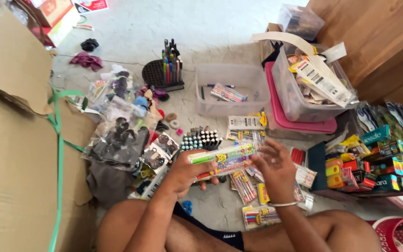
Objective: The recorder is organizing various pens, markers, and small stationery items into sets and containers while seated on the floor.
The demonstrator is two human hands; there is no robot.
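A big flattened brown cardboard sheet [15, 154] with a green plastic strap [59, 154] covers the left side of the grey concrete floor [211, 28]. At the right stands a tall clear plastic storage bin full of paper-backed packs [304, 100], on a pink lid [285, 119]. Beside it, toward the middle, is a lower clear plastic box [232, 88] with a few pens inside. A black round pen stand [166, 72] is behind, well apart from the hands.

The person sits on the floor and holds a long clear packet of colourful pens [225, 158] in front of the knees. Its long axis runs almost level from left to right, with the right end a little higher. The left hand [187, 175] grasps the left end from below, fingers closed around it. The right hand [276, 170] is at the right end, fingers spread and half open; I cannot tell if it really grips or only touches. More small pen packets [257, 217] lie on the floor just under the hands.
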